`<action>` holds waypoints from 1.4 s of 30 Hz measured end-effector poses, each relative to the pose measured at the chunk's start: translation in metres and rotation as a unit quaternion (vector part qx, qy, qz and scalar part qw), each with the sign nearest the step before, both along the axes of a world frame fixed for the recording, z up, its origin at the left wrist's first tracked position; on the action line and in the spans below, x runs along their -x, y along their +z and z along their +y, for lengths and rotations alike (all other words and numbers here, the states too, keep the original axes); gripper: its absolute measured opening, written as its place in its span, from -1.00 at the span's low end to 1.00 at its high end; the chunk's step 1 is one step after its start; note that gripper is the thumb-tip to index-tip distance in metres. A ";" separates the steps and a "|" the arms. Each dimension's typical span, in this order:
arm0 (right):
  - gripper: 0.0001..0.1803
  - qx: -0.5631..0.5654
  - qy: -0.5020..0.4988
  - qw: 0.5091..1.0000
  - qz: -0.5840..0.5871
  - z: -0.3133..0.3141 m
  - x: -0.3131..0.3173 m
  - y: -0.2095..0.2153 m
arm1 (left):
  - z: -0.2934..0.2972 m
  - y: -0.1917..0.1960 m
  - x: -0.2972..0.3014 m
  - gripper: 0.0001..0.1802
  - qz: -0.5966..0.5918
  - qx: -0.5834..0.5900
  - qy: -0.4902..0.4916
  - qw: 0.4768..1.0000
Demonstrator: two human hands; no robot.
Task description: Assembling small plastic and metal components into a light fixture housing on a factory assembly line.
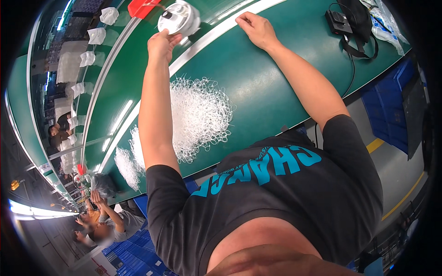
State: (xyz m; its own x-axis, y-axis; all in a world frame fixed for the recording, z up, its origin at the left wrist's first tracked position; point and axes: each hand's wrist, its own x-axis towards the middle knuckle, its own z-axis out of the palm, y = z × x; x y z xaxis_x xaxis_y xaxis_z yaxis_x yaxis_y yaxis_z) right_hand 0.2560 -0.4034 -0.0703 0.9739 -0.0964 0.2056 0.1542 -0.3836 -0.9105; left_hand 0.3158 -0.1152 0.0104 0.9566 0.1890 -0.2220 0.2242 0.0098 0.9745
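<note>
Fingers (172, 39) of left hand (162, 45) curled against near edge of a round white device (180, 17), touching it; whether they actually grip it cannot be told. Device sits on the green conveyor belt (115, 99) at the far side, with a red tag (140, 7) just beside it. Right hand (256, 28) rests knuckles-up on the green surface (271, 87), fingers bent under, holding nothing visible. Between the two forearms lies a big heap of white plastic loops (200, 117); smaller heaps (126, 168) to the left. White pouches (96, 35) ride along the belt further off. Black strap with small black box (338, 22) at right end of surface. Other people (108, 221) work down the line at lower left.
</note>
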 end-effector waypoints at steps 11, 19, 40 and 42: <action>-0.73 0.012 0.021 0.999 -0.043 -0.004 -0.009 -0.002 | 0.068 -0.011 0.009 -0.62 0.018 0.098 0.044 0.994; -0.76 0.017 0.005 0.996 -0.091 -0.042 -0.021 0.001 | 0.061 0.045 0.153 -0.54 -0.161 -0.288 -0.031 0.944; -0.68 0.125 0.039 0.991 -0.041 -0.156 -0.046 0.025 | -0.098 -0.007 0.272 -0.15 -0.166 -0.562 0.074 0.807; -0.69 0.136 0.042 0.989 -0.046 -0.172 -0.050 0.030 | -0.116 -0.005 0.265 -0.16 -0.170 -0.556 0.079 0.810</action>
State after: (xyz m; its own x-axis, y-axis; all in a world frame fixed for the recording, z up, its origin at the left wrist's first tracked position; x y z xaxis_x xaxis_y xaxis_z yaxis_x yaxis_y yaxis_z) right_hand 0.3064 -0.5755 -0.0401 0.9523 0.0543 0.3003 0.2725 -0.5945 -0.7565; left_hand 0.0511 -0.2310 0.0053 0.8711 0.2170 0.4405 0.0225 -0.9138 0.4056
